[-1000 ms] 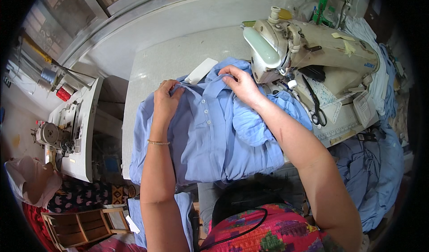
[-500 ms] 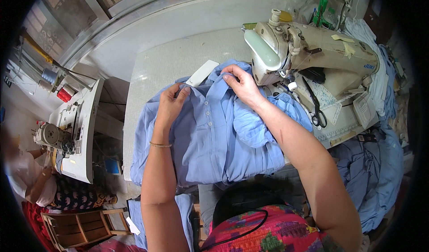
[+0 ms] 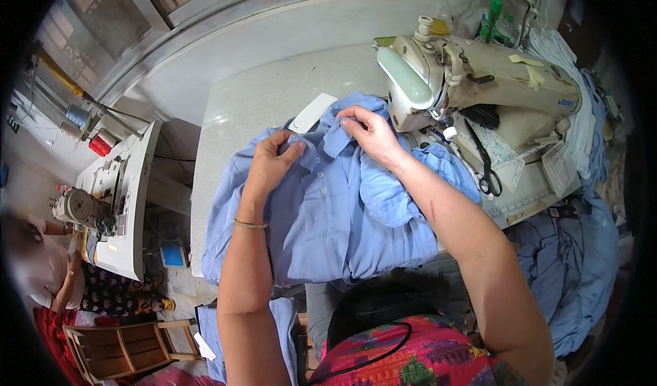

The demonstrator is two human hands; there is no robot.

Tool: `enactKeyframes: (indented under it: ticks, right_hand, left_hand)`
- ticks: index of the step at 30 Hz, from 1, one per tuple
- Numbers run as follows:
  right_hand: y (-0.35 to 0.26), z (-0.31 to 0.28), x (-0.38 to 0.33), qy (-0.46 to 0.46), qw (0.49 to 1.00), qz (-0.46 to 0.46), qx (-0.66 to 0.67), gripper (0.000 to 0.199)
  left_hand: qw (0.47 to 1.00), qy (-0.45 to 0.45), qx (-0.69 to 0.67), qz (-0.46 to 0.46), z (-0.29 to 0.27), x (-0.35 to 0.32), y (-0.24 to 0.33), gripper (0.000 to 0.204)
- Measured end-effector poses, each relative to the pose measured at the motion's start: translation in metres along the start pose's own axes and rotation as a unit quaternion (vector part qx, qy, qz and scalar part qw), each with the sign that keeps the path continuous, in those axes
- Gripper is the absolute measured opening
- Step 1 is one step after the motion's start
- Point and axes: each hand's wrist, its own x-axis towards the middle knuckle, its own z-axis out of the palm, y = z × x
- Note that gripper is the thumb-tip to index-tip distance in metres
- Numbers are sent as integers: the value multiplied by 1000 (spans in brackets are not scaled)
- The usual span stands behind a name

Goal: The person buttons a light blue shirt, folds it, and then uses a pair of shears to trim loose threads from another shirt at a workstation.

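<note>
A light blue button-up shirt [image 3: 308, 222] lies spread over the sewing table in front of me, its front placket with white buttons facing up. My left hand [image 3: 272, 159] pinches the shirt's collar edge between thumb and fingers. On the other side of the neck opening, my right hand [image 3: 371, 131] grips the collar's other end. Just beyond the collar lies a white flat tag [image 3: 313, 113], partly covered by the cloth at its lower end. To the right stands an industrial sewing machine [image 3: 493, 71], its head close to my right hand.
Black scissors [image 3: 486, 170] lie by the machine's base. Blue garments [image 3: 568, 263] hang heaped at the right. At the far left, a person sits at another sewing machine [image 3: 82, 208]; a wooden rack [image 3: 126, 348] is on the floor below. A wall and window border the table's back.
My left hand has moved slightly right, turning its collar side inward. The right collar end is folded over more under my right hand. At the left, the other person has shifted.
</note>
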Motion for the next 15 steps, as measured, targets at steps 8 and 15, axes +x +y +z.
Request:
enactKeyframes:
  ticks: [8, 15]
  right_hand:
    - [8, 1, 0, 6, 999, -44, -27, 24]
    - [2, 0, -1, -31, 998, -26, -38, 27]
  left_hand:
    - [1000, -17, -13, 15, 3, -2, 4, 12]
    - [1000, -26, -15, 5, 1, -4, 7, 18]
